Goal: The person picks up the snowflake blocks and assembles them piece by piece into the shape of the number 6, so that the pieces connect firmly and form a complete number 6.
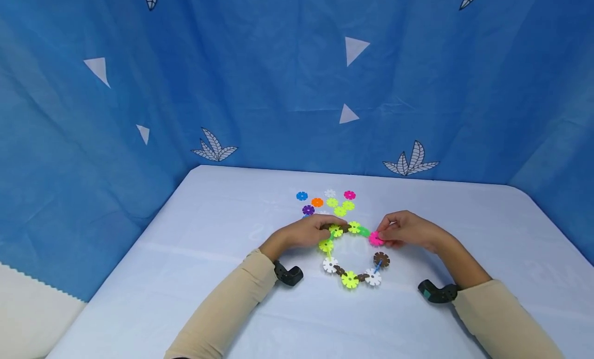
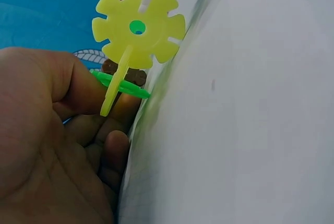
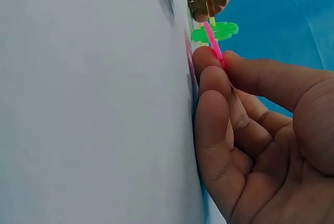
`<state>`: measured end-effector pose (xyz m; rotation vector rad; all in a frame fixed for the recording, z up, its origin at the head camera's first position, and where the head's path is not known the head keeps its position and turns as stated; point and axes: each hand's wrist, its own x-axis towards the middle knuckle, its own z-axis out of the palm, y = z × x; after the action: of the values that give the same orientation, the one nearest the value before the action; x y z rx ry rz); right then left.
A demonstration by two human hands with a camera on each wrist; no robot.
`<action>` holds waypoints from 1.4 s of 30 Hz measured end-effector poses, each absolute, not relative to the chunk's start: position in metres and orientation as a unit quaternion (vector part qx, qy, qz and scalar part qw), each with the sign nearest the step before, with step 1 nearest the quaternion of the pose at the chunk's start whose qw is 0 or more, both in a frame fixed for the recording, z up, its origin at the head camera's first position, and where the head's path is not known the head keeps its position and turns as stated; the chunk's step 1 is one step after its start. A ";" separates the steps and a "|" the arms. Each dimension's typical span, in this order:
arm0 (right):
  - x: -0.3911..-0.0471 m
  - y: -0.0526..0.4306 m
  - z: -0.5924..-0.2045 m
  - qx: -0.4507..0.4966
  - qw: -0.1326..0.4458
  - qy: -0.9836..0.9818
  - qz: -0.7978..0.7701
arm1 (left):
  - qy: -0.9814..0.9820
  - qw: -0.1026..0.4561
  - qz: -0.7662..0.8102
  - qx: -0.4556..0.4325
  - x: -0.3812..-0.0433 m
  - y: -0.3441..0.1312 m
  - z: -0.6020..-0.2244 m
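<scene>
A chain of notched plastic snowflake discs (image 1: 350, 280) curves into a nearly closed ring on the white table, in yellow, white, brown and green. My left hand (image 1: 307, 231) grips its upper left part, thumb and fingers around the discs beside a yellow disc (image 2: 138, 25) and a green disc (image 2: 125, 85). Between thumb and fingertips, my right hand (image 1: 410, 230) pinches a pink disc (image 1: 376, 239), whose edge meets a green disc (image 3: 215, 31) at the chain's upper right. Below the pink disc, a brown disc (image 1: 381, 259) forms the chain's other end, with a gap between them.
Loose discs lie behind the ring, among them a blue disc (image 1: 302, 196), an orange disc (image 1: 317, 202), a purple disc (image 1: 308, 210), a pink disc (image 1: 349, 195) and several yellow ones. A blue patterned curtain (image 1: 297, 91) hangs behind the white table (image 1: 223, 204).
</scene>
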<state>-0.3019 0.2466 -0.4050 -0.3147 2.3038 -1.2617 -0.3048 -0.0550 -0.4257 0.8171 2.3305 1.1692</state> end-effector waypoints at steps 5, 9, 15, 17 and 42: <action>-0.304 0.245 -0.407 -0.102 0.249 0.832 -0.486 | 0.835 0.203 0.417 0.296 -0.305 -0.054 -0.424; -0.303 0.244 -0.409 -0.103 0.247 0.829 -0.490 | 0.833 0.206 0.417 0.299 -0.305 -0.054 -0.425; -0.302 0.240 -0.411 -0.107 0.241 0.827 -0.496 | 0.827 0.212 0.423 0.303 -0.304 -0.053 -0.426; -0.301 0.239 -0.412 -0.106 0.238 0.826 -0.500 | 0.825 0.214 0.425 0.305 -0.303 -0.053 -0.425; -0.304 0.231 -0.412 -0.092 0.218 0.829 -0.507 | 0.814 0.195 0.457 0.301 -0.309 -0.052 -0.420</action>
<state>-0.3044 0.2307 -0.4117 -0.2557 2.2945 -1.4039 -0.3088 -0.0520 -0.4201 0.8431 2.2810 1.2807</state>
